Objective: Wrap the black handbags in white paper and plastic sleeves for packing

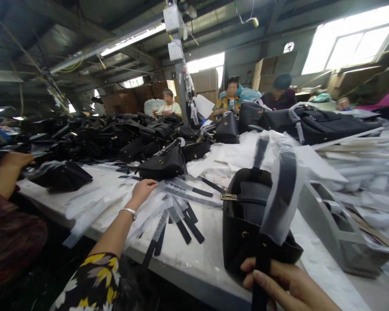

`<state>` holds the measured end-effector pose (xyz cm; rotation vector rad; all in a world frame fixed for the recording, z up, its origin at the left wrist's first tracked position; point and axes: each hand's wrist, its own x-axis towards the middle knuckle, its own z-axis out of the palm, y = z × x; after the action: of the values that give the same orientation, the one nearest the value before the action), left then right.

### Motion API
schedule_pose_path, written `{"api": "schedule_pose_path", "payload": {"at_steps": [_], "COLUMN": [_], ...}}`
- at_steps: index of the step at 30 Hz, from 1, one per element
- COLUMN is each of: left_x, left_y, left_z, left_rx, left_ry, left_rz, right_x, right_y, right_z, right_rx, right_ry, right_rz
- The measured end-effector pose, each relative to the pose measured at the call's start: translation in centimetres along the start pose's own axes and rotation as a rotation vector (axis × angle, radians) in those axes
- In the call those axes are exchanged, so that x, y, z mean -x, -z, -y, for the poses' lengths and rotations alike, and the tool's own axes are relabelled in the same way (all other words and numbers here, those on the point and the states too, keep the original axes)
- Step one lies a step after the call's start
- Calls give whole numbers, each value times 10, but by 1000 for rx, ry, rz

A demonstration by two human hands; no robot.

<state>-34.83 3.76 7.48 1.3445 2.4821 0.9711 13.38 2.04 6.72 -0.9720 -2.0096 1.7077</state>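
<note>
A black handbag (pixel 243 229) with a gold clasp stands on the near right of the table, its handle (pixel 283 190) wrapped in translucent white film. My right hand (pixel 278 280) is closed around a dark strap (pixel 262 276) low on the bag's near side. Farther left, my left hand (pixel 143 191) reaches over a spread of black strips (pixel 183 229) and clear plastic sleeves (pixel 97 203). Its fingers are curled together at the sleeves; what they hold, if anything, is hidden.
Black handbags (pixel 164 162) are heaped along the back and left. A grey plastic tape dispenser (pixel 337 233) stands right of the bag, beside stacked white wrapping (pixel 366 177). A co-worker's arm (pixel 14 168) reaches in at left, near another bag (pixel 63 177). Several people sit across the table.
</note>
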Motion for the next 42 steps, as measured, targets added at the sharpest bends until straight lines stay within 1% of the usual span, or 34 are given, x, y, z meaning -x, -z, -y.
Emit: {"api": "schedule_pose_path", "payload": {"at_steps": [2,4,6,8,9,11,14,15,17,19,22,26,28,34,42], "left_x": [4,17,42,78,98,142,203,220,246,263,276,285,288,296,298], "left_y": [12,23,28,24,18,1,-30,-39,-54,-63,-71,-76,-78,-82,-85], "left_z": [-15,-33,-54,-72,-80,-92,-101,-103,-105,-106,-105,-98,-94,-88,-82], "left_rx": [90,208,342,469,518,593,671,710,778,821,824,701,661,629,587], "left_ry": [-37,-67,-81,-76,-60,-6,103,147,221,259,245,163,149,193,243], "left_rz": [-50,-77,-40,48,95,168,309,374,463,489,514,570,578,576,618], "right_x": [-2,-2,0,3,4,5,5,5,5,6,7,7,7,7,6], "right_y": [-1,-2,-3,-4,-4,-5,-5,-5,-5,-6,-7,-8,-10,-16,-24], "right_z": [-1,1,3,5,6,7,7,6,4,2,-1,-5,-7,-7,-2], "right_rx": [-37,-88,-127,-137,-134,-130,-153,-163,-174,-174,-192,-212,-224,-340,-461], "right_ry": [0,2,9,26,35,45,49,52,60,68,76,88,95,103,123], "right_rz": [6,19,38,49,52,51,63,64,49,24,12,1,-9,-74,-190]}}
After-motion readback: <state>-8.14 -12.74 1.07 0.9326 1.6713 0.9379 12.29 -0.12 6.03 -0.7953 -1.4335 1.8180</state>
